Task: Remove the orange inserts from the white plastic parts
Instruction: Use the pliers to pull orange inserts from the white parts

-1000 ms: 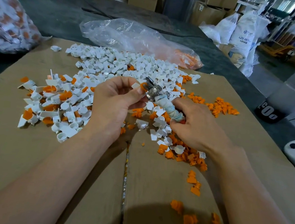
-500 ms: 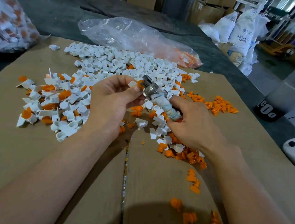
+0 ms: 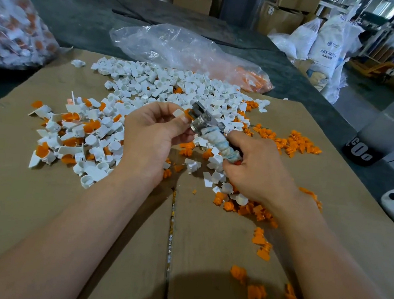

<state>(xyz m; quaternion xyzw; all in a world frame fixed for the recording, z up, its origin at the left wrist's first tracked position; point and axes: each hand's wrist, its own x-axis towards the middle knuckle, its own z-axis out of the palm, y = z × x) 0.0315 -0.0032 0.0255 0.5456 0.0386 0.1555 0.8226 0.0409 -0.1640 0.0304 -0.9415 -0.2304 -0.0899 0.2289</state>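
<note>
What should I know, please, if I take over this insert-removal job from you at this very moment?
Left hand: pinches a white part with its orange insert in place.
Right hand: grips the cloth-wrapped tool, metal head at that insert.
Done: emptied white parts heaped at the far side of the cardboard; loose orange inserts scattered on the right.
Left: the held part, then the left pile, where many white parts hold orange inserts.

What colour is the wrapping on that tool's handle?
The wrapping is whitish with pale blue streaks; head view shows it.
</note>
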